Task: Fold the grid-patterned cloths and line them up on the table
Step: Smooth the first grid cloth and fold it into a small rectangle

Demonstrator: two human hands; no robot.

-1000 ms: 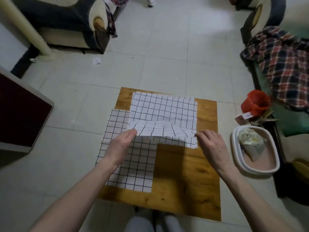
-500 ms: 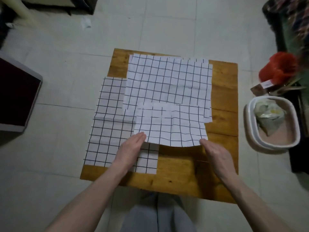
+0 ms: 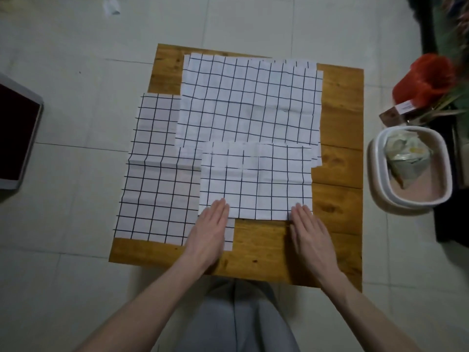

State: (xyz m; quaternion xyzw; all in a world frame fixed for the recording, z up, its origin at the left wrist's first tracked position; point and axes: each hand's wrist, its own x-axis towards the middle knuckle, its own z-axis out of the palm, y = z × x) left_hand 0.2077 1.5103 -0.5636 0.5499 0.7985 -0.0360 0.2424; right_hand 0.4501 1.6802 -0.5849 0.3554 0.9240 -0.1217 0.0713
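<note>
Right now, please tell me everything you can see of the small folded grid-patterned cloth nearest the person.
The small folded grid-patterned cloth is white with thin dark lines and faint creases. It lies flat on the wooden table, overlapping two larger grid cloths. The flat left hand and right hand rest their fingertips on its near corners.

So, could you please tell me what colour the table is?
Warm orange-brown wood, seen in the head view: table.

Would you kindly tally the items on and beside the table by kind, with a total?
Grid-patterned cloths: 3, namely the small folded cloth, the large far cloth and the left cloth
White basin: 1
Red container: 1
Total: 5
</note>
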